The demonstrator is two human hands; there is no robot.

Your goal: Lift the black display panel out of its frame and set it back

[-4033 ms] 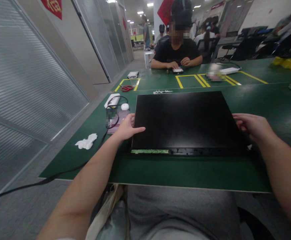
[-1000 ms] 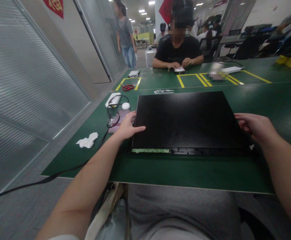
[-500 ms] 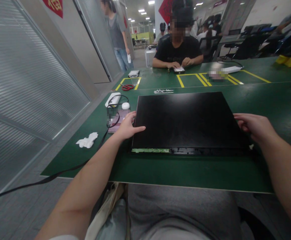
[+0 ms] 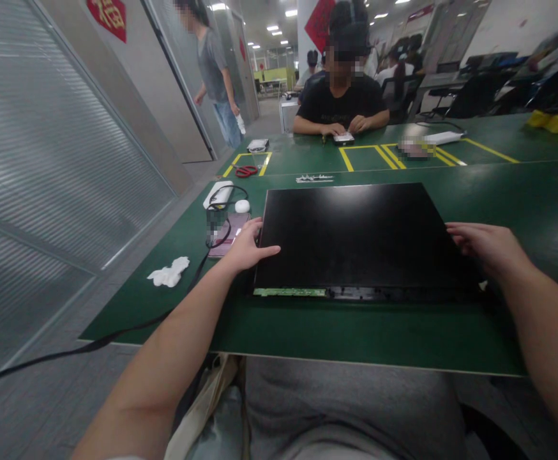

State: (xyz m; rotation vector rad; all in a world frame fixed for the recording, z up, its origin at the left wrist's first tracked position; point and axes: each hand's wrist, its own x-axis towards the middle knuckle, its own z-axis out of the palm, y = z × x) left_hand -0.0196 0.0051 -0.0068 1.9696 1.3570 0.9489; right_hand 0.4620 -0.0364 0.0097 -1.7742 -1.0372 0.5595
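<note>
A large, flat black LCD panel [image 4: 355,236] lies before me at the near side of the green table. Along its near edge runs a narrow green circuit board strip [image 4: 291,292], on the left half. My left hand [image 4: 249,249] grips the panel's left edge, thumb over the top face and fingers at the side. At the opposite edge, my right hand [image 4: 490,246] has its fingers curled against the panel's right side; its thumb and some fingertips are hidden. A small pale bit [image 4: 483,285] shows by the panel's near right corner.
Left of the panel are a phone [image 4: 228,236], a white round case [image 4: 242,206], a white power bank [image 4: 219,195], a black strap [image 4: 197,278] and crumpled tissue [image 4: 170,273]. Beyond lie white strips [image 4: 314,179] and red scissors [image 4: 246,171]. A person [image 4: 341,102] sits opposite.
The panel's far edge sits slightly lower in view, and both hands keep their places at its sides. In the background, a walking person has moved left.
</note>
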